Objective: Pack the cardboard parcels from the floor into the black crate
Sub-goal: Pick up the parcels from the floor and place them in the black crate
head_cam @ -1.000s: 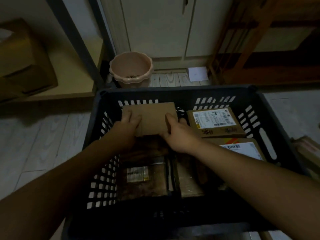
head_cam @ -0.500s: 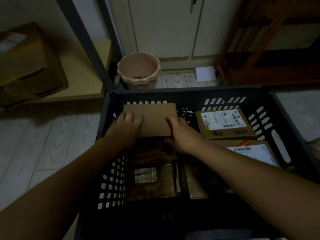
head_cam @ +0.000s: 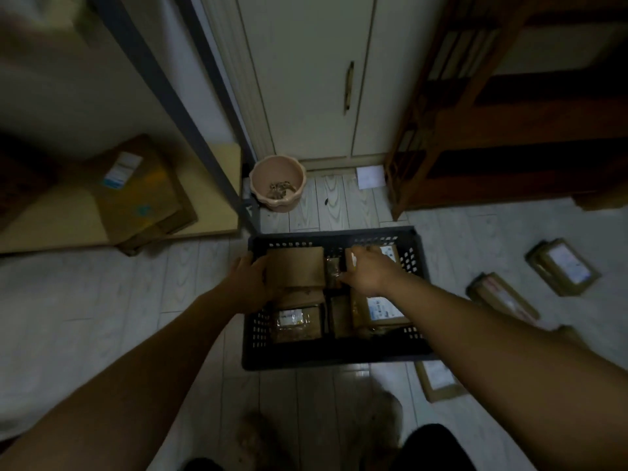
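The black crate [head_cam: 334, 361] stands on the floor in front of me with several cardboard parcels inside. A plain brown parcel [head_cam: 295, 266] lies at its far left. My left hand [head_cam: 249, 278] touches that parcel's left edge, fingers fairly straight. My right hand [head_cam: 368, 271] rests over a labelled parcel [head_cam: 389, 254] at the crate's far right, thumb spread toward the gap between the parcels. More labelled parcels [head_cam: 382, 309] fill the near half. Three parcels lie on the floor to the right: one far [head_cam: 564, 266], one nearer [head_cam: 503, 295], one beside the crate's near corner [head_cam: 438, 379].
A pink flowerpot [head_cam: 278, 185] stands beyond the crate by white cabinet doors [head_cam: 306, 79]. A low board with a large cardboard box [head_cam: 136, 192] is at the left. A dark wooden shelf unit [head_cam: 509, 130] is at the right. Pale floorboards surround the crate.
The view has pulled back and up, so the crate looks smaller. My right hand has left the plain parcel and moved right onto the labelled one. My left hand slid to the plain parcel's left edge.
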`<action>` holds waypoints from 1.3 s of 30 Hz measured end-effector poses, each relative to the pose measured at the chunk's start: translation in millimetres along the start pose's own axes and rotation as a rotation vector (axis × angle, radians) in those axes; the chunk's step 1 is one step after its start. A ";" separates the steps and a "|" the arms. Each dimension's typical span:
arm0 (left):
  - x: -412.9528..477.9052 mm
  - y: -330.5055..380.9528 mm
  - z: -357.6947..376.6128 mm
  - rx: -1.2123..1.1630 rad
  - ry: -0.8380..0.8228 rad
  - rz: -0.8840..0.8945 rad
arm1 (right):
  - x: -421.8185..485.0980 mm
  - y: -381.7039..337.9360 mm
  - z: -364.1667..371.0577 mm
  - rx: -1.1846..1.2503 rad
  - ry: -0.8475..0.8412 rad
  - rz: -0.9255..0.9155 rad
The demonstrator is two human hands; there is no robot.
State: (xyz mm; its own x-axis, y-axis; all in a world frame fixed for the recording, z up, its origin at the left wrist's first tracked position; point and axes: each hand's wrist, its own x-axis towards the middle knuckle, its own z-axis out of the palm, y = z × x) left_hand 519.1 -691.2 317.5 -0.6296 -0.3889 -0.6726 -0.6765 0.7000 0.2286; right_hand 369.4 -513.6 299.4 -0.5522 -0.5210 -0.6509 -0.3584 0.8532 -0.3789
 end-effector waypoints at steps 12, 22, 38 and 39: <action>-247.1 100.5 -123.4 -0.046 0.178 0.091 | -263.9 -20.0 -154.1 0.001 0.195 -0.037; -367.6 181.0 -121.8 0.020 0.264 0.345 | -457.4 33.7 -155.8 0.081 0.520 0.144; -461.8 487.0 25.4 0.147 0.100 0.675 | -652.7 328.8 -155.0 0.217 0.613 0.380; -463.3 505.8 38.5 0.149 0.079 0.679 | -662.0 350.9 -155.5 0.221 0.612 0.400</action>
State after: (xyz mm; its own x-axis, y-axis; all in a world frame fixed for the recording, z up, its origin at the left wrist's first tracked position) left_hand 483.3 -133.9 717.6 -0.9244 0.1248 -0.3605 -0.0679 0.8760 0.4774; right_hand 492.2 126.9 699.7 -0.9502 -0.0362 -0.3096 0.0804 0.9312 -0.3556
